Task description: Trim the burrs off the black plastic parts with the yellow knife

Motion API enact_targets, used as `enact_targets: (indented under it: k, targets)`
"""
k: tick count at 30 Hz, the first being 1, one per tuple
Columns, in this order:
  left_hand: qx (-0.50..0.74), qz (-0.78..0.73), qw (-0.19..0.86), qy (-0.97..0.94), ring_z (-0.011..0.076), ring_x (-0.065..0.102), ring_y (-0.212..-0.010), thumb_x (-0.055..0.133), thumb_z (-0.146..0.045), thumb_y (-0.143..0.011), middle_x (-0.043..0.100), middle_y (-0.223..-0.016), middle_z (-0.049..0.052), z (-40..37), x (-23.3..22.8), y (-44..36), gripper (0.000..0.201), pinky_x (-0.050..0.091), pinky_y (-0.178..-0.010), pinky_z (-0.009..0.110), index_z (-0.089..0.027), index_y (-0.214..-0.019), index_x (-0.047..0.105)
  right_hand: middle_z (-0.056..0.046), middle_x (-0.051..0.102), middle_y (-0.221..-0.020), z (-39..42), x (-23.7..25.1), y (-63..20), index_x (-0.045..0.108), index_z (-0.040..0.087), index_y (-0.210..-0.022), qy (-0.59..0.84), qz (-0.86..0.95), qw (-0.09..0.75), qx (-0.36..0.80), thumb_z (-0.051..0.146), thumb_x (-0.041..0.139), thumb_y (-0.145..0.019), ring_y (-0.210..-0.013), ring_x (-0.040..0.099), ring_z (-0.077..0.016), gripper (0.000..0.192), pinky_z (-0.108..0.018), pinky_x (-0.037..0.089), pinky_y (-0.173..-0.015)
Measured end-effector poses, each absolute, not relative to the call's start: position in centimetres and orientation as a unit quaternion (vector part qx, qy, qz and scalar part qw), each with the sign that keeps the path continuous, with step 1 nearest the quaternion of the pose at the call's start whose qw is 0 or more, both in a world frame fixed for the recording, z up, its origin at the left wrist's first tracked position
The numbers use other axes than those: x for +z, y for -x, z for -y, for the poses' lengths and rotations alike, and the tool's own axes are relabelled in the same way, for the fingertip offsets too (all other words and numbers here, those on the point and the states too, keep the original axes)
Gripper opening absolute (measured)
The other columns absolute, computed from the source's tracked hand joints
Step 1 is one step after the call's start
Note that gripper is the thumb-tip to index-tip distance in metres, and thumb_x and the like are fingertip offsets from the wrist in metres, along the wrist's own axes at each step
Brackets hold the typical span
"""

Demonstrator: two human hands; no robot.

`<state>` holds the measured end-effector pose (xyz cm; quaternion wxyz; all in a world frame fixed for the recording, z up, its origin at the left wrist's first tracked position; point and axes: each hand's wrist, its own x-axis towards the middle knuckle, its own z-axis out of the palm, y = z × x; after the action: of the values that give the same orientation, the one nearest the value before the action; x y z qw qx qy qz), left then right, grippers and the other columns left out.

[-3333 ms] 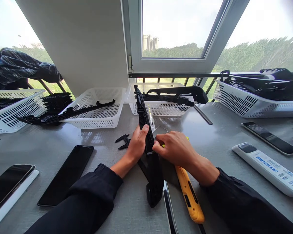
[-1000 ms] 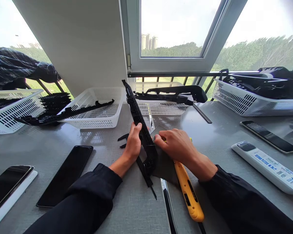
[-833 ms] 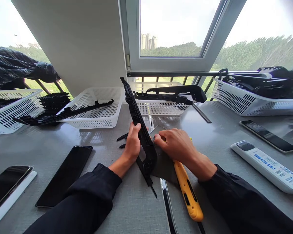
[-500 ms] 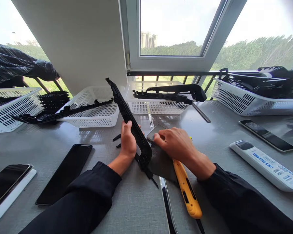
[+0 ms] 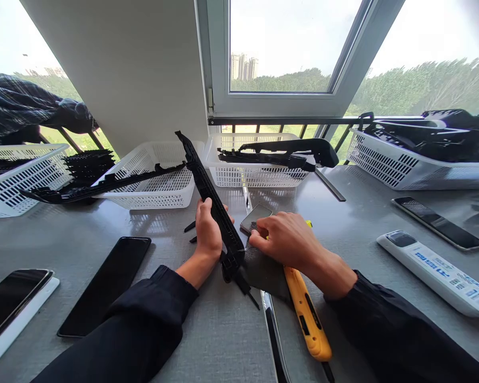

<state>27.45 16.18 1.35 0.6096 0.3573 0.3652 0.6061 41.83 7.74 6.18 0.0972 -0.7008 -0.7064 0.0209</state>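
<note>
The left hand [image 5: 208, 234] and black part [image 5: 207, 187] partly hide the caliper [image 5: 243, 285].

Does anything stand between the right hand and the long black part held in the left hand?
Nothing clearly blocks the small gap from the right hand to the long black part. A dark flat sheet shows under the gap; anything that hand pinches is too small to tell.
</note>
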Motion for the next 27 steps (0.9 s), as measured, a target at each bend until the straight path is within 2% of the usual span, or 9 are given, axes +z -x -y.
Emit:
enact_targets:
  k: [11, 15, 18, 23, 27]
  targets:
    - [0.589, -0.375, 0.621, -0.356, 0.0105, 0.052, -0.043, 0.058, -0.059, -0.087, 0.058, -0.063, -0.003, -16.3, 1.5, -27.4, 0.039, 0.038, -0.039, 0.022, -0.022, -0.079, 0.053, 0.001, 0.05, -0.055, -7.6, 6.3, -42.2, 0.061, 0.019, -0.058, 0.67, 0.735, 0.098, 0.021, 0.036, 0.06, -0.084, -0.054, 0.027, -0.0093, 0.032, -0.032, 0.015, -0.06]
    - [0.594, -0.37, 0.601, -0.385, 0.0123, 0.053, -0.045, 0.059, -0.061, -0.088, 0.062, -0.068, -0.003, -16.0, 1.4, -27.4, 0.039, 0.039, -0.039, 0.023, -0.023, -0.086, 0.053, 0.0, 0.05, -0.054, -7.6, 6.2, -42.3, 0.06, 0.019, -0.059, 0.694, 0.707, 0.136, 0.007, 0.038, 0.051, -0.091, -0.054, 0.028, -0.0104, 0.039, -0.033, 0.014, -0.061]
    - [0.587, -0.371, 0.586, -0.417, 0.0135, 0.056, -0.05, 0.057, -0.06, -0.091, 0.061, -0.07, -0.002, -15.6, 1.7, -27.4, 0.037, 0.045, -0.045, 0.025, -0.023, -0.089, 0.055, -0.001, 0.051, -0.055, -7.6, 6.1, -42.0, 0.059, 0.018, -0.059, 0.709, 0.687, 0.157, -0.003, 0.042, 0.045, -0.097, -0.055, 0.029, -0.0108, 0.047, -0.034, 0.012, -0.063]
    - [0.577, -0.364, 0.573, -0.455, 0.014, 0.059, -0.064, 0.057, -0.059, -0.095, 0.062, -0.076, -0.001, -15.2, 1.8, -27.4, 0.037, 0.051, -0.059, 0.025, -0.022, -0.09, 0.057, -0.003, 0.059, -0.06, -7.7, 6.0, -41.6, 0.061, 0.018, -0.063, 0.721, 0.677, 0.146, 0.013, 0.05, 0.037, -0.105, -0.057, 0.038, -0.0116, 0.059, -0.034, 0.012, -0.064]
    - [0.594, -0.355, 0.579, -0.431, 0.0137, 0.06, -0.066, 0.066, -0.059, -0.092, 0.061, -0.077, -0.002, -15.2, 1.8, -27.5, 0.036, 0.052, -0.061, 0.024, -0.024, -0.094, 0.056, -0.004, 0.064, -0.063, -7.7, 6.1, -41.5, 0.065, 0.019, -0.065, 0.734, 0.666, 0.131, 0.01, 0.053, 0.031, -0.109, -0.058, 0.045, -0.013, 0.065, -0.034, 0.012, -0.063]
